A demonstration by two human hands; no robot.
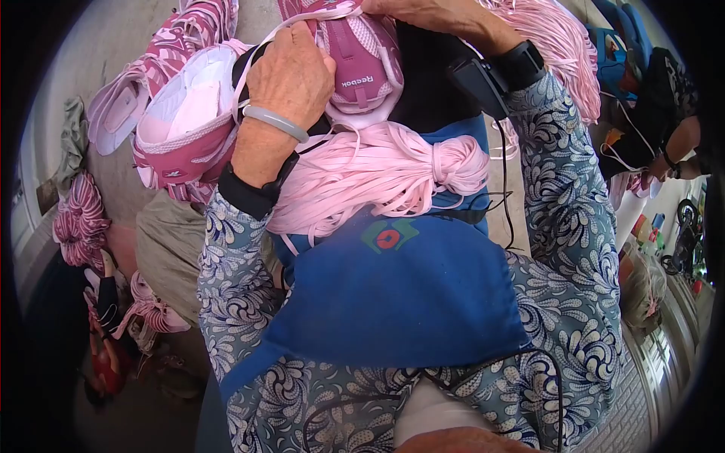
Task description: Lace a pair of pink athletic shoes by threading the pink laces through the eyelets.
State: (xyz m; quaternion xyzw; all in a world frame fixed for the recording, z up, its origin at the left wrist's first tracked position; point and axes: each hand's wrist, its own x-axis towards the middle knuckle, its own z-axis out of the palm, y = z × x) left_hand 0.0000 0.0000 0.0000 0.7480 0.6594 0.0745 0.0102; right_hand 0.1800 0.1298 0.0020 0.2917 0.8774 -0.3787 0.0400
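A pink and white shoe upper (pixel 355 68) lies toe-end toward me at the top middle. My left hand (pixel 291 79) is closed at its left edge, with the thumb bent against the shoe and the other fingertips hidden. At the top edge my right hand (pixel 423 11) pinches a pale shoelace (pixel 321 14), which loops over the shoe and past my left hand. Part of the right hand is cut off by the frame. Across my lap rests a tied bundle of light pink shoelaces (pixel 362 170), just below the shoe.
Left of my hand stands another pink shoe upper (pixel 185 121), beside a row of nested uppers (pixel 166 57). A second lace bundle (pixel 555 53) hangs beyond my right forearm. A black cable (pixel 504 181) trails from my right wrist. Other people sit at both sides.
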